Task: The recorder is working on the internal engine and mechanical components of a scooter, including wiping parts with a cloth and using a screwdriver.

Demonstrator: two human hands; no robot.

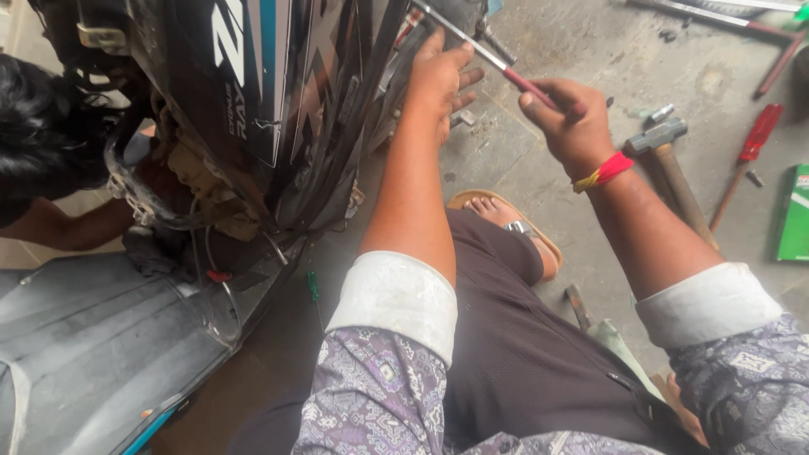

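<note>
Red-handled screwdriver (493, 59) is gripped by the right hand (566, 118); left hand (442, 80), apparently open, rests against the scooter (278, 101).

The right hand (563, 114) grips a red-handled tool (489, 55); the left hand (442, 80) rests against the scooter (278, 101).

A hammer (666, 160) with a wooden handle lay on the concrete floor (590, 50), its metal head pointing up the picture. Just beside it to the right lay a screwdriver (746, 164) with a red handle, and near the right edge a green box (794, 215). A small socket (660, 113) rested just above the hammer head. Long metal bars (716, 17) with reddish ends lay across the top right corner. A small green screwdriver (313, 286) lay on the floor. At the left edge, another person's dark hair (38, 126) and forearm (76, 227) showed.
</note>
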